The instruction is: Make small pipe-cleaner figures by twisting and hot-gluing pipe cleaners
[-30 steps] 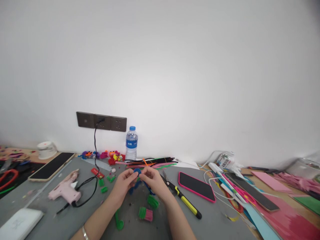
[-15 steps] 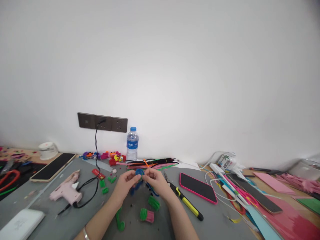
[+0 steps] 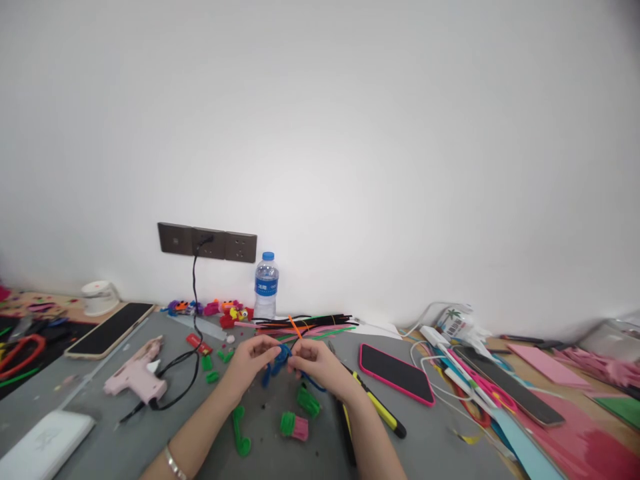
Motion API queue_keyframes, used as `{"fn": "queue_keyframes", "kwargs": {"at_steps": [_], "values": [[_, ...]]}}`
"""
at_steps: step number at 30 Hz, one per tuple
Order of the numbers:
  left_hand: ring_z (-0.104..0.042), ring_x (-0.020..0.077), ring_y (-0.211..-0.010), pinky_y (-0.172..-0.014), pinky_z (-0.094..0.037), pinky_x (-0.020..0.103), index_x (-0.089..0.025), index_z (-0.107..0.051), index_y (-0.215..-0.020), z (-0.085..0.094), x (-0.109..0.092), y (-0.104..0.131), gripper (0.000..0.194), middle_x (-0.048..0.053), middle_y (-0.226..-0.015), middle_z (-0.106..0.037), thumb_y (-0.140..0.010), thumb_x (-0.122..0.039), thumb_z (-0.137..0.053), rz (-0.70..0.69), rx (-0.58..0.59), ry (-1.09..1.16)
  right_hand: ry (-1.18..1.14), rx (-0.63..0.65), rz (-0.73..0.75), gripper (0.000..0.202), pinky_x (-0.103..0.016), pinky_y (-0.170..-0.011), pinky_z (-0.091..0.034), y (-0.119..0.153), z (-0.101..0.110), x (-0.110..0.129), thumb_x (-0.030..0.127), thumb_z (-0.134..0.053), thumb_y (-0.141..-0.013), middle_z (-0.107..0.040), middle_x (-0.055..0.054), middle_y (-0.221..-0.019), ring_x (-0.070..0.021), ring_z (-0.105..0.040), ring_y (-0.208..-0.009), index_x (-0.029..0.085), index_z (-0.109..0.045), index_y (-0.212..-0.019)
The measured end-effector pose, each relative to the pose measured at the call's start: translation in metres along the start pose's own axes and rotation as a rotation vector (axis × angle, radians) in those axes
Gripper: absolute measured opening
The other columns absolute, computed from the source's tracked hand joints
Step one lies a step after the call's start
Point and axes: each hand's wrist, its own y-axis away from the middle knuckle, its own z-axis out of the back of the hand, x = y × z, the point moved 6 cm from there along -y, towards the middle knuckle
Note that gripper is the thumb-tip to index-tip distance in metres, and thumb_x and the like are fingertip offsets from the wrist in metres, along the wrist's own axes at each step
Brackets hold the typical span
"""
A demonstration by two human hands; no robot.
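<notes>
A blue pipe cleaner (image 3: 281, 356) is bent into a small looped shape between my two hands. My left hand (image 3: 254, 363) pinches its upper left side with thumb and forefinger. On the other side my right hand (image 3: 315, 363) has its fingers closed on the blue strand, and a loose end trails out below the palm. Just under the hands lie a green bundle (image 3: 309, 400) and a green and pink coiled piece (image 3: 294, 425). A green piece with curled ends (image 3: 241, 432) lies beside my left forearm.
Pliers with yellow and black handles (image 3: 383, 408) lie by my right forearm, near a pink-cased phone (image 3: 397, 374). At left is a pink glue gun (image 3: 137, 375) with its cord. A water bottle (image 3: 266, 287) stands behind loose pipe cleaners (image 3: 320, 323).
My hands have turned the blue pipe cleaner slightly, and its loop now sits lower between the fingers. My right forearm has shifted a little, showing more of a dark tool beneath it.
</notes>
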Motion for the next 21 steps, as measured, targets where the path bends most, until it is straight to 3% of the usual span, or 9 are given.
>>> {"fn": "queue_keyframes", "kwargs": {"at_steps": [6,12,18,21], "values": [[-0.051,0.0138,-0.054,-0.051,-0.036,0.024,-0.016,-0.071,-0.074,-0.005,0.003,0.000,0.035,0.000,-0.057,-0.061,-0.065,-0.050,-0.072,0.004,0.127,-0.120,-0.028,-0.019,0.012,0.032,-0.024,-0.055,-0.041,0.001,0.009,-0.001,0.045,-0.072,-0.071,-0.064,0.001,-0.061,-0.0111,-0.053,-0.052,0.017,-0.060,-0.075],[-0.046,0.0115,-0.050,-0.050,-0.034,0.022,-0.017,-0.066,-0.066,-0.004,0.000,0.002,0.035,-0.003,-0.053,-0.056,-0.062,-0.050,-0.075,0.066,0.045,-0.016,-0.078,-0.029,0.005,0.039,-0.025,-0.056,-0.042,0.011,0.020,0.007,0.055,-0.063,-0.078,-0.069,-0.003,-0.066,-0.0138,-0.058,-0.056,0.016,-0.061,-0.078],[-0.046,0.0091,-0.051,-0.050,-0.035,0.020,-0.017,-0.060,-0.062,-0.001,0.000,0.006,0.040,-0.005,-0.052,-0.054,-0.052,-0.049,-0.082,0.188,-0.083,0.237,-0.086,-0.395,0.032,0.053,-0.025,-0.052,-0.037,0.013,0.056,0.003,0.065,-0.054,-0.079,-0.070,-0.008,-0.077,-0.0169,-0.060,-0.061,0.014,-0.067,-0.082],[-0.050,0.0097,-0.054,-0.051,-0.037,0.019,-0.018,-0.061,-0.066,0.003,0.007,0.005,0.043,-0.005,-0.054,-0.054,-0.046,-0.046,-0.086,0.244,-0.169,0.362,-0.044,-0.627,0.118,0.053,-0.027,-0.056,-0.040,0.017,0.070,0.008,0.067,-0.055,-0.076,-0.067,-0.008,-0.078,-0.0193,-0.059,-0.065,0.015,-0.065,-0.083]]}}
